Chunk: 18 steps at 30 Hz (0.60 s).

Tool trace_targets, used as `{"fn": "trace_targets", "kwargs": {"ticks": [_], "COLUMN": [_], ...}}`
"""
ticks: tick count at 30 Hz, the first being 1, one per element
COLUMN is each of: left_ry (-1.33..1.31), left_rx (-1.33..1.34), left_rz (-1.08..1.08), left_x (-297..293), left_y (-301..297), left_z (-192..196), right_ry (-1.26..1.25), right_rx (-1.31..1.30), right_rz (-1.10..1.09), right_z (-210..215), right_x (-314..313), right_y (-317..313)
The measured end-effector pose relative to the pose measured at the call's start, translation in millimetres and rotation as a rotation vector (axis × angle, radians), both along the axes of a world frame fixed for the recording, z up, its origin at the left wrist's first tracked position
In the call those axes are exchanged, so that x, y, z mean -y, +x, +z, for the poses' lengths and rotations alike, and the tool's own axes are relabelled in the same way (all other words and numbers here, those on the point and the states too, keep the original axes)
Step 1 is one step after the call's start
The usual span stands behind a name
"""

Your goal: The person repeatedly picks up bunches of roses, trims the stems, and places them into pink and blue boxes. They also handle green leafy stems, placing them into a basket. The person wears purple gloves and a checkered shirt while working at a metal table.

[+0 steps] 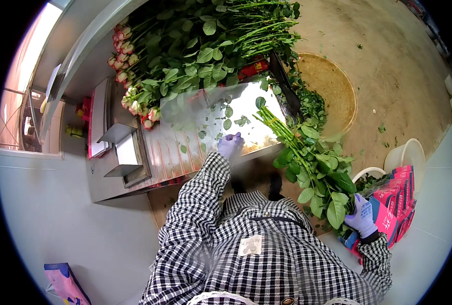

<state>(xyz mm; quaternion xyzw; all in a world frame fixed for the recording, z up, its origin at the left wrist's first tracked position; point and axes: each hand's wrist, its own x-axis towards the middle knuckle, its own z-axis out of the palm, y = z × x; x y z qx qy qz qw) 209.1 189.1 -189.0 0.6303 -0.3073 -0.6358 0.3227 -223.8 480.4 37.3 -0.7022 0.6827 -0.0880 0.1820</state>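
Observation:
A leafy bunch of rose stems (307,168) slants across on my right, its cut ends toward the table and a yellowish band round them. At its lower, leafy end my right hand (360,217), in a pale purple glove, is closed on the bunch; any blooms there are hidden. My left hand (230,146), gloved alike, is over the near edge of the metal-topped table (172,160) with fingers curled in; whatever they may hold is too small to make out. Pink-and-white roses (127,58) lie piled at the table's far side, stems pointing right.
Loose leaves are scattered on the tabletop. A metal bracket (122,150) stands at its left end. Beyond the right end is a large tan tub (345,89) with leaf cuttings. Pink and blue printed packages (394,203) lie beside my right hand, near a white bucket (406,155).

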Motion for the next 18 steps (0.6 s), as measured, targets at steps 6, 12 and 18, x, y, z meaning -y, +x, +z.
{"fn": "trace_targets", "kwargs": {"ticks": [6,12,18], "left_ry": [-0.014,-0.750,-1.045], "left_rx": [-0.061,1.038,0.490], "left_rz": [-0.372,-0.214,-0.536], "left_x": [-2,-31,-113], "left_y": [14,-37,-147], "left_z": [-18,115,270], "right_ry": [0.204,0.319,-0.131], "right_rx": [-0.096,-0.384,-0.306], "right_rz": [0.125,0.246,0.344], "right_z": [-6,0,38], "right_x": [29,66,160], "right_y": [-1,2,97]}}
